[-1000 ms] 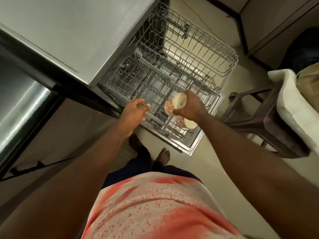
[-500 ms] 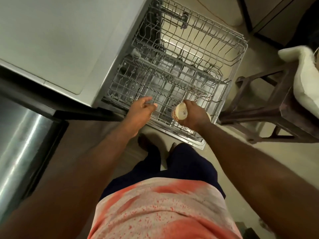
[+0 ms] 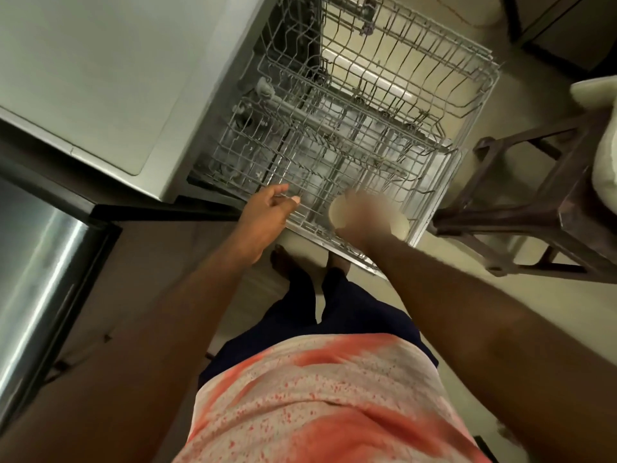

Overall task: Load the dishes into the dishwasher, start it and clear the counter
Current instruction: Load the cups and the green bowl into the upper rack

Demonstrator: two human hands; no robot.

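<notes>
The dishwasher (image 3: pixel 187 105) stands open with two wire racks pulled out. The upper rack (image 3: pixel 467 95) is bare; the lower rack (image 3: pixel 320 168) lies below it over the open door. My left hand (image 3: pixel 267 215) rests on the lower rack's near left edge, fingers curled around a wire. My right hand (image 3: pixel 367 212), blurred by motion, holds cream cups (image 3: pixel 337 212) over the rack's near right corner. One rim shows to the left of the hand and another (image 3: pixel 400 225) to its right.
A dark wooden stool (image 3: pixel 534 208) stands just right of the dishwasher door, with a pale cushion (image 3: pixel 604 168) on it. A steel-fronted appliance (image 3: pixel 36 262) is at the left. My bare feet (image 3: pixel 283 262) stand on the beige floor at the door's front edge.
The view has tilted further down over the racks. My right hand with the cups has dropped lower toward the near right corner of the lower rack. My left hand stays on the rack edge.
</notes>
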